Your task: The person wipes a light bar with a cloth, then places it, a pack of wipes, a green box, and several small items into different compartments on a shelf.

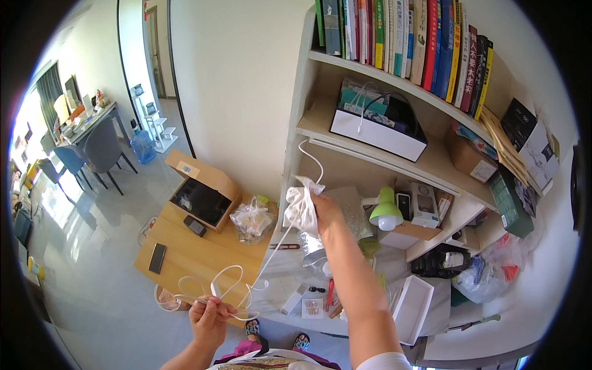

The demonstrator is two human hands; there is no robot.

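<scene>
My right hand [327,213] is raised beside the shelf unit, its fingers closed on a crumpled white cloth [300,208]. A white cable [271,254] runs up to the cloth from below, and a length of it shows again above, near the shelf's edge. Whether the cloth wraps right round the cable is hidden by its folds. Lower left, my left hand [211,317] pinches the same white cable, which hangs there in loose loops. A small white block on the cable [215,290] sits just above these fingers.
On the wooden table [203,256] are an open cardboard box [206,196], a black phone [157,258] and a plastic bag [253,220]. A green lamp [386,208], a white tray [412,309] and small items crowd the grey desktop. Books [425,46] fill the upper shelf.
</scene>
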